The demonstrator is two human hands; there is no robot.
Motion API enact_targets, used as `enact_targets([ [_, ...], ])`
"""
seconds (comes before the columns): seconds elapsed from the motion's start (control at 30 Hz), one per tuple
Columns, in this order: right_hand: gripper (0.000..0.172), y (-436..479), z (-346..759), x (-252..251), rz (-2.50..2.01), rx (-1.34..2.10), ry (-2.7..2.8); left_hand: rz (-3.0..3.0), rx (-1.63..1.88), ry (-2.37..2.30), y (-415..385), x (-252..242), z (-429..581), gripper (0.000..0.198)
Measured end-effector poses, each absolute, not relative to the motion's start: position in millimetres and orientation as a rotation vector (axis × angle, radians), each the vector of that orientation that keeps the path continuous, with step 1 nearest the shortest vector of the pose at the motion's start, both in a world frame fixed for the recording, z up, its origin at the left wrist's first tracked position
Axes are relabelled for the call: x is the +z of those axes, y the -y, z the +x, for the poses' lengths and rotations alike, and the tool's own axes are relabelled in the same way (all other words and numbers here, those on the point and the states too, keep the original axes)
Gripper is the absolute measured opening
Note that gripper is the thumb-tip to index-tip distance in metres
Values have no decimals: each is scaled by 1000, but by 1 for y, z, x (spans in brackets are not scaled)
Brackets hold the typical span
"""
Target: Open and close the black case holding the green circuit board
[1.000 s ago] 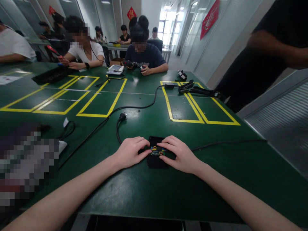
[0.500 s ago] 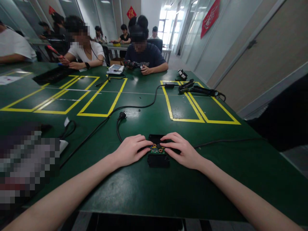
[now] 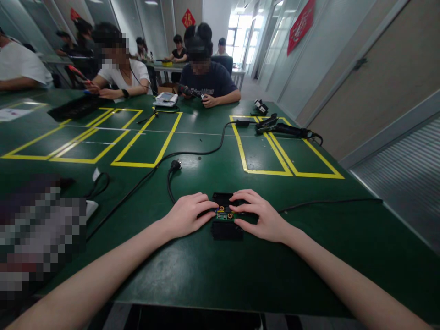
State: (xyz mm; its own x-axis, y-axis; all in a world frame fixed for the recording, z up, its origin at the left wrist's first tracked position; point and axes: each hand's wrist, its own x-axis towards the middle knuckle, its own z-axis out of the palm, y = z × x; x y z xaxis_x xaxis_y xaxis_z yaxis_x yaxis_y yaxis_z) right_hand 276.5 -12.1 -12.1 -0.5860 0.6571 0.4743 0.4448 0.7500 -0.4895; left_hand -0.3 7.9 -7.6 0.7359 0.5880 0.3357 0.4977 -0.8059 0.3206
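Observation:
A small green circuit board (image 3: pixel 225 214) with two copper-coloured rings lies at the front middle, between two black casing parts. One black part (image 3: pixel 222 198) is behind it and the other (image 3: pixel 227 231) in front. My left hand (image 3: pixel 188 213) pinches the left end of the board between thumb and fingers. At the right end, my right hand (image 3: pixel 261 216) has its thumb and fingertips on the board, fingers curved around its edge. A black cable comes out beneath each hand, the left one ending in a plug (image 3: pixel 175 165).
Yellow tape rectangles mark the green table (image 3: pixel 178 275). A long black cable (image 3: pixel 195 152) crosses it to a black device (image 3: pixel 285 129) at the back right. Across the table, people handle objects near a white device (image 3: pixel 166 99) and a black tray (image 3: pixel 74 107). Pixelated items lie at left.
My right fingers have shifted slightly on the board, with the thumb a little lower. At the far right, the dark shape beside the table is gone from view.

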Motion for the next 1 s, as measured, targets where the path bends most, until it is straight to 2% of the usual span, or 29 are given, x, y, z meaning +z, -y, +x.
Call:
enact_targets([
  [0.1, 25, 12, 278, -14, -822, 419, 2306, 2726, 604, -862, -9, -6, -2, 22],
  [0.23, 40, 7, 288, -13, -838, 439, 2301, 2685, 574, -850, -12, -3, -6, 20],
  [0.3, 40, 3, 297, -10, -888, 441, 2294, 2659, 544, -854, -14, 0, -9, 10],
  [0.37, 32, 0, 307, -7, -941, 446, 2324, 2649, 505, -864, -16, 3, -12, 1],
  [0.47, 17, -4, 318, -3, -996, 486, 2398, 2656, 465, -858, -18, 7, -15, 6],
  [0.53, 14, -6, 322, -2, -1014, 525, 2416, 2660, 455, -847, -19, 9, -16, 8],
  [0.8, 33, -7, 319, 2, -1076, 745, 2337, 2633, 409, -904, -22, 6, -17, 27],
  [1.0, 43, -6, 318, 5, -1131, 901, 2272, 2511, 411, -950, -24, 1, -17, 34],
])
